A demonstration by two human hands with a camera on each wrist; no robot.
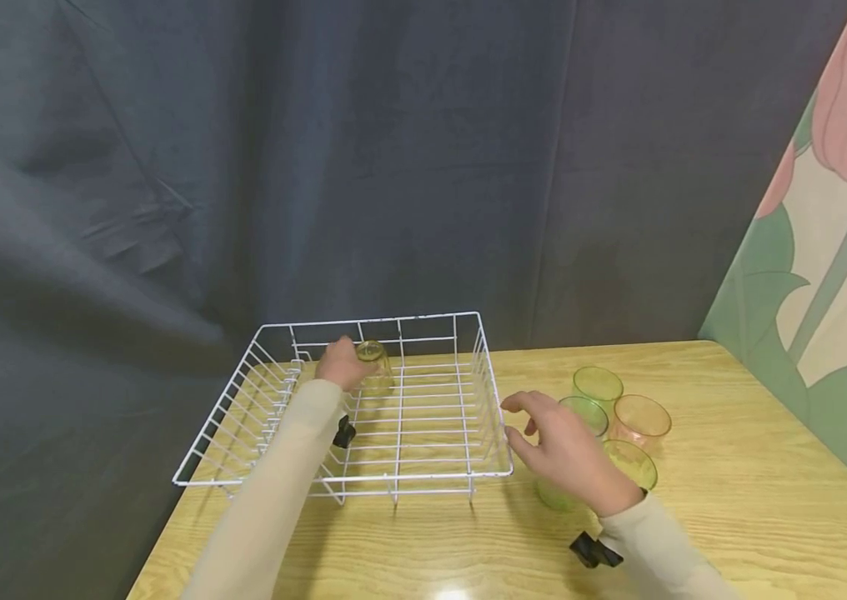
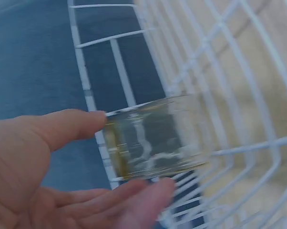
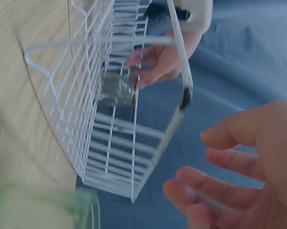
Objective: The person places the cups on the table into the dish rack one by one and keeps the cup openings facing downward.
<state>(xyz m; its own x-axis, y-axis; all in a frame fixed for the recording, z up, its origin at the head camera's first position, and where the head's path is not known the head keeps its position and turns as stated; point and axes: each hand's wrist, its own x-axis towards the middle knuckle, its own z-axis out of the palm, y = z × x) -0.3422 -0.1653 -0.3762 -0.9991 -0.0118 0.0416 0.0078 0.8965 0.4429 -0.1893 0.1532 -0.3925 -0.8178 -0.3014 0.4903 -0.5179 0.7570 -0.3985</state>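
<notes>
In the head view, my left hand (image 1: 343, 367) is inside the white wire dish rack, at a clear yellowish drinking glass (image 1: 376, 371) standing upside down near the back. The left wrist view shows the thumb at the base edge of this glass (image 2: 153, 138), with fairly straight fingers (image 2: 148, 200) alongside it. From the right wrist view, the other fingers of that left hand (image 3: 167, 59) look spread away from the glass. My right hand (image 1: 566, 450) hovers by the rack's right side, fingers loosely bent, holding nothing; several coloured glasses are beside and beneath it.
The white wire dish rack (image 1: 431, 477) stands on a wooden table (image 1: 739, 500). Right of it are a green glass (image 1: 584, 414), an orange glass (image 1: 641, 417) and several yellow-green glasses (image 1: 598, 383). A dark curtain (image 1: 408, 167) hangs behind; a floral wall (image 1: 829, 292) is at right.
</notes>
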